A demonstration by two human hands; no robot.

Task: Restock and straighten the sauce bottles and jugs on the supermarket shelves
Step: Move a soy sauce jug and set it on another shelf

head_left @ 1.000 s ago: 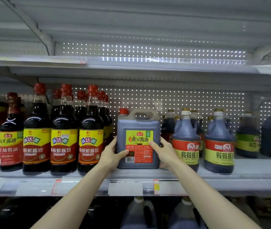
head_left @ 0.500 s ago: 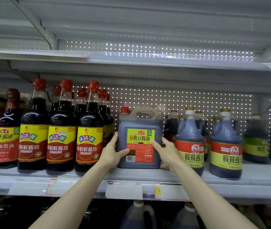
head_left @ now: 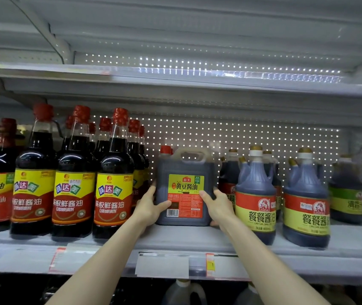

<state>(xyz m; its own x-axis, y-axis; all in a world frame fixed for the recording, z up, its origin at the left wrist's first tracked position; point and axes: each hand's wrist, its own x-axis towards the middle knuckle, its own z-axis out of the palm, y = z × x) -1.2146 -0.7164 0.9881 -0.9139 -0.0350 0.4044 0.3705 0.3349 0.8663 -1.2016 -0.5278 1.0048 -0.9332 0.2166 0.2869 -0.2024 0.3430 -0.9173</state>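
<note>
Two bare forearms reach up from the bottom of the view, past the price-tag strip (head_left: 162,265) on the front edge of the shelf (head_left: 188,238). The left hand (head_left: 150,208) presses its palm to the left side of a square soy sauce jug (head_left: 184,170), thumb across the lower front of the label. The right hand (head_left: 218,206) clasps the right side the same way, so the jug is gripped between both. The jug stands upright on the shelf, set back from the edge. To its left stand tall red-capped bottles (head_left: 114,186) in rows; to its right stand round-bodied jugs with gold caps (head_left: 256,194). Behind them is a perforated back panel (head_left: 219,137), and another shelf (head_left: 175,84) runs above.
</note>
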